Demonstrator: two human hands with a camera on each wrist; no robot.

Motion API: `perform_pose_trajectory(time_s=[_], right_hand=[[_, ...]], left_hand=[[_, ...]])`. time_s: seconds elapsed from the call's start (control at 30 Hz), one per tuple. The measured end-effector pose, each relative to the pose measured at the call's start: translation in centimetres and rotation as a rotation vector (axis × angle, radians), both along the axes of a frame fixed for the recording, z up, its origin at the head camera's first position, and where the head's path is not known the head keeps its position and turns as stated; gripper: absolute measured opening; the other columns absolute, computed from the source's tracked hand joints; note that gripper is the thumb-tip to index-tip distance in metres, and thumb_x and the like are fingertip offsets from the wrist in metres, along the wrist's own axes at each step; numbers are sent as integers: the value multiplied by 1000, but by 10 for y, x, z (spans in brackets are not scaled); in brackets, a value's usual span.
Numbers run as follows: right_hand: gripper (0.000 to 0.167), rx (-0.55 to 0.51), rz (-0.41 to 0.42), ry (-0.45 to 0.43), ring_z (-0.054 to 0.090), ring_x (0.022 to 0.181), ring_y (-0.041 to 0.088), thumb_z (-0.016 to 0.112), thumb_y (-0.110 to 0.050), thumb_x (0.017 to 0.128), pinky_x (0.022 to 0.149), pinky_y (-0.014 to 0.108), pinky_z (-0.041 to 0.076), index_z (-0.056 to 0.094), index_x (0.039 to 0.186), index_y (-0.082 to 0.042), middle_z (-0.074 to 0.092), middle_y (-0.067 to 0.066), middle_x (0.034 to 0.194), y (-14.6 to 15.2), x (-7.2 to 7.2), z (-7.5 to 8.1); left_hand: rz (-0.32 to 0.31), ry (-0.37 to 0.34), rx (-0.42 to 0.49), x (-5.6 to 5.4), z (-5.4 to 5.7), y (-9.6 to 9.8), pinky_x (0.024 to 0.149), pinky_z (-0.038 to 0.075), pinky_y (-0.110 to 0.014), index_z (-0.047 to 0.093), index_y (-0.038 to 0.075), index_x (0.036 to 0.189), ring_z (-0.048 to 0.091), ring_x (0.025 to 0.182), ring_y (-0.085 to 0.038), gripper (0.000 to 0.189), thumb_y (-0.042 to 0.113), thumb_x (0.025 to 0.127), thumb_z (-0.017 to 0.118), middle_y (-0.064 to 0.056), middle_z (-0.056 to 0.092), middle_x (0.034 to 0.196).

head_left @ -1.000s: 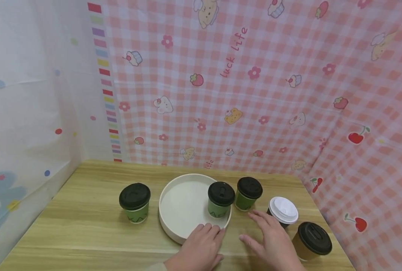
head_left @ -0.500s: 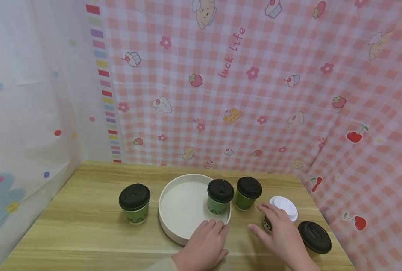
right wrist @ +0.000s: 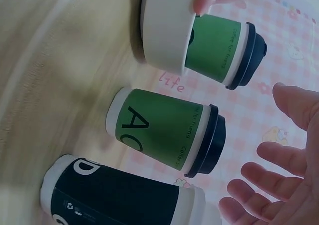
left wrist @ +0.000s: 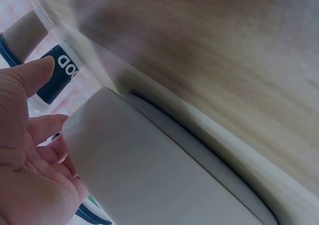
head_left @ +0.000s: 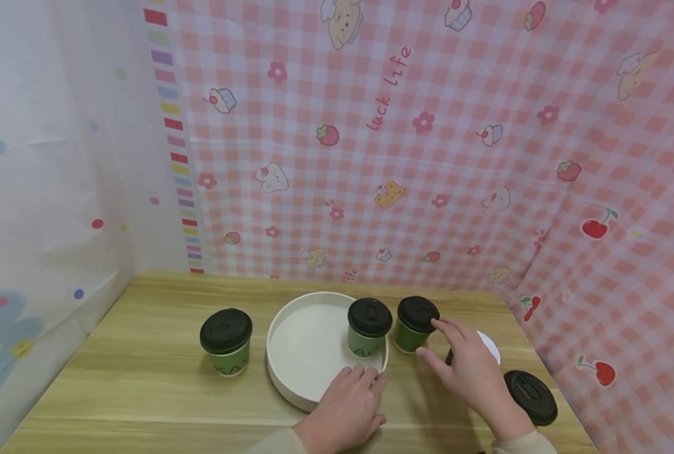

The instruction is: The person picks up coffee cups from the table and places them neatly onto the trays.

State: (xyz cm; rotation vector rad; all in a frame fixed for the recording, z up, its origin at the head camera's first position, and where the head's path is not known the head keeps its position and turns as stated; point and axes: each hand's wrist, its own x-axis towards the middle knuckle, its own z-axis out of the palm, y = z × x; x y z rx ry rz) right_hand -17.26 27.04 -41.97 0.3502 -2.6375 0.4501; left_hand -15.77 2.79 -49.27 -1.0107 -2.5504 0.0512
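A round white tray [head_left: 308,353] holds a green paper coffee cup [head_left: 365,343] with a black lid at its right side. The fingers of my left hand [head_left: 348,403] rest over the tray's near rim, with the thumb held away from it in the left wrist view. My right hand [head_left: 467,366] hovers with fingers spread, fingertips close to a second green cup [head_left: 409,338] just right of the tray. In the right wrist view a gap shows between that hand and the cup's black lid [right wrist: 208,143]. A dark cup with a white lid [head_left: 488,347] is partly hidden behind the right hand.
A black-lidded cup [head_left: 531,397] stands at the right edge; its brown body [left wrist: 27,36] shows in the left wrist view. Another green cup [head_left: 227,360] stands left of the tray on the wooden table [head_left: 144,391]. Patterned cloth [head_left: 337,157] hangs behind.
My right hand moved right past the dark cup, then forward and up to the second green cup. My left hand shifted slightly right along the rim. The cups stay nearly in place.
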Motion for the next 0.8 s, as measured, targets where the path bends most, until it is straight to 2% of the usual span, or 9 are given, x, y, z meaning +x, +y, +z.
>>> perform_pose_trajectory(time_s=[0.13, 0.27, 0.4, 0.57, 0.67, 0.8], right_hand=[[63, -12, 0, -30, 64, 128, 50, 85, -38, 91, 101, 67, 56, 67, 140, -3, 65, 26, 144, -3, -9, 2], [63, -15, -5, -54, 62, 130, 52, 84, -38, 93, 102, 68, 55, 66, 142, -3, 63, 28, 145, -5, -14, 2], [64, -14, -17, -76, 61, 133, 52, 82, -40, 94, 102, 69, 55, 64, 144, -3, 62, 28, 147, -4, -17, 2], [67, -8, -20, -102, 59, 134, 52, 79, -42, 97, 103, 70, 53, 60, 149, -3, 60, 26, 150, -3, -21, 3], [69, -3, -17, -100, 58, 134, 52, 79, -42, 97, 103, 69, 53, 58, 150, -2, 59, 25, 150, -3, -26, 4], [73, 9, -15, -109, 56, 137, 53, 78, -42, 97, 107, 69, 51, 54, 152, 0, 57, 27, 151, -5, -36, 5]], left_hand=[[1, -13, 9, 0, 1, -2, 84, 50, -25, 64, 17, 140, 60, 105, -13, 69, 61, 89, 77, 5, 68, 121], [-24, -71, 51, 1, 5, -12, 87, 51, -27, 62, 20, 141, 61, 107, -13, 67, 57, 89, 80, 6, 67, 123], [-56, -147, 84, 2, 12, -33, 91, 53, -27, 65, 18, 138, 61, 110, -13, 56, 50, 94, 78, 4, 68, 125], [-41, -221, 115, 5, 12, -70, 99, 56, -32, 69, 15, 136, 63, 115, -15, 47, 44, 100, 74, 2, 70, 127], [-23, -214, 159, 8, 10, -93, 101, 58, -35, 70, 13, 134, 63, 115, -16, 45, 42, 100, 74, 1, 70, 126], [-20, -145, 217, 14, 5, -118, 99, 59, -35, 72, 10, 129, 64, 113, -16, 44, 39, 96, 79, 1, 69, 121]])
